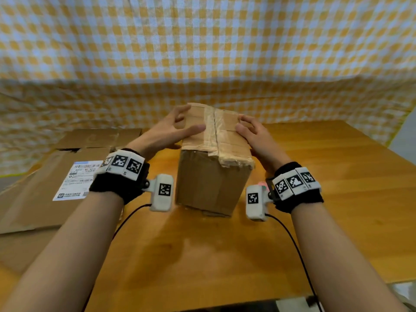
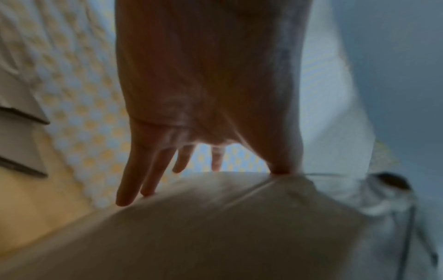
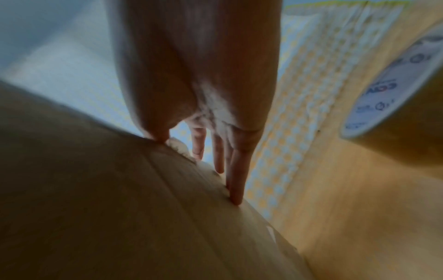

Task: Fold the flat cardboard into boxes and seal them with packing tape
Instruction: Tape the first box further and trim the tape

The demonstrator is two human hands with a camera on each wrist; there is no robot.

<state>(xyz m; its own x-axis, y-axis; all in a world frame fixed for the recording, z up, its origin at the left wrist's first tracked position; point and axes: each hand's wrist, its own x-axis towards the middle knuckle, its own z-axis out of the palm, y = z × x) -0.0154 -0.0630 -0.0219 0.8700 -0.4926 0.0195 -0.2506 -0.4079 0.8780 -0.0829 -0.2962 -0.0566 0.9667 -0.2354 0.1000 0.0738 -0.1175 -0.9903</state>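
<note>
- Cardboard box [image 1: 213, 176] stands upright near the middle of the wooden desk [image 1: 337, 210], its top flaps closed; a strip of packing tape [image 1: 211, 131] runs along the centre seam of the top and folds down over the near edge
- left hand [image 1: 171, 131] rests on the left part of the box top with fingers spread and only slightly bent; its thumb [image 2: 285, 151] presses on the top close to the tape, while in the left wrist view two fingertips [image 2: 124, 199] touch the box edge; it grasps nothing
- right hand [image 1: 254, 136] lies on the right part of the top, fingers extended and spread, grasping nothing; in the right wrist view its thumb [image 3: 155, 132] presses on the cardboard and its little finger [image 3: 236, 189] touches the box's right edge
- roll of packing tape [image 3: 395, 91] stands on the desk to the right of the box, seen only in the right wrist view, apart from the hand
- flattened cardboard [image 1: 45, 188] lies at the left of the desk, bearing a white shipping label [image 1: 76, 181]; more flat cardboard [image 1: 96, 138] lies behind it
- yellow-and-white checked cloth [image 1: 202, 52] hangs behind the desk
- both wrists carry black bands [image 1: 117, 185] with white marker blocks and a small white camera unit [image 1: 162, 192]; black cables [image 1: 292, 244] trail from them toward the near desk edge
</note>
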